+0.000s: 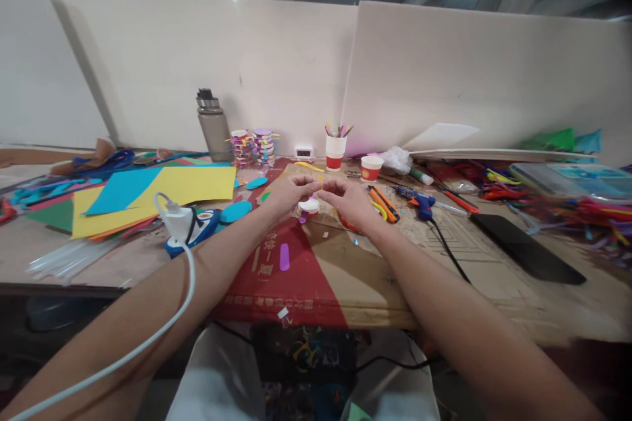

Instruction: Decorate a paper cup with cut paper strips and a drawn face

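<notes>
My left hand [293,195] and my right hand [347,199] meet over the middle of the cardboard-covered table, fingertips bent together in a pinch. Whatever lies between them is too small to name; a bit of yellow shows at the fingertips. Just below the left fingers is a small round white piece with a red side [309,207], purple strips beside it. A purple paper strip [284,256] lies nearer to me. By the right hand are an orange cutter [384,204] and a blue glue gun [423,204].
Coloured paper sheets [197,183] and a blue-white plug socket [197,227] are on the left. Behind stand a bottle [213,125], strip-covered cups [263,148], a cup of pencils [336,152] and a paper cup [371,169]. A black phone [526,247] lies right. A white cable [148,339] crosses my left forearm.
</notes>
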Action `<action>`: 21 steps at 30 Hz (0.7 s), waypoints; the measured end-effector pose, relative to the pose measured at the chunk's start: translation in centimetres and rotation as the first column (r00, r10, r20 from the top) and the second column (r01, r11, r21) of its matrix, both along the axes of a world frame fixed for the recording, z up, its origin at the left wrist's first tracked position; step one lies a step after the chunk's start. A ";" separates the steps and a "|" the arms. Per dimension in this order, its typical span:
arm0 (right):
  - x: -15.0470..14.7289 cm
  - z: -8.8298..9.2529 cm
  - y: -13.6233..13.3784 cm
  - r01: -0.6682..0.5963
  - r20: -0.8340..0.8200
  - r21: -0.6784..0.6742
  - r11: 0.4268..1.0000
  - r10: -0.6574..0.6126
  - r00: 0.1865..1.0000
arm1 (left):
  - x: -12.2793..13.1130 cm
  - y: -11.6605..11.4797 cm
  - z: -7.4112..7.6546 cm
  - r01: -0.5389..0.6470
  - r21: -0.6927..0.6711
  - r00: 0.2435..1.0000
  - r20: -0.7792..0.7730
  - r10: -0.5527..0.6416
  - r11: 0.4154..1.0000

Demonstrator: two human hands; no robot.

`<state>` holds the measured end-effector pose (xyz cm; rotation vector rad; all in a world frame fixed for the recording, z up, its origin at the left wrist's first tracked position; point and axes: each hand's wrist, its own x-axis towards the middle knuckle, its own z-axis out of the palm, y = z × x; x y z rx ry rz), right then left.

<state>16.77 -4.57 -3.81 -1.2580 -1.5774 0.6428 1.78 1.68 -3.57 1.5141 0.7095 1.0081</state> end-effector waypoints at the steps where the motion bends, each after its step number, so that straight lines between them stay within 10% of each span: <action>1: 0.3 0.3 -0.1 0.024 0.049 0.011 1.000 -0.024 0.999 | 0.0 0.1 0.0 -0.004 0.009 1.000 -0.004 0.004 1.000; 6: 3.0 1.4 -0.9 0.333 0.591 0.016 0.943 -0.278 0.758 | -0.4 1.0 0.0 -0.037 -0.022 0.999 -0.025 0.037 0.999; 12: 3.2 0.6 -0.9 0.409 0.882 -0.210 0.888 -0.009 0.472 | -1.0 2.0 0.1 -0.097 -0.059 0.994 -0.064 0.093 0.994; 21: 3.6 0.6 -0.1 0.302 0.444 -0.121 0.946 -0.221 0.868 | -2.0 2.3 1.2 -0.056 -0.113 0.998 -0.006 0.056 0.992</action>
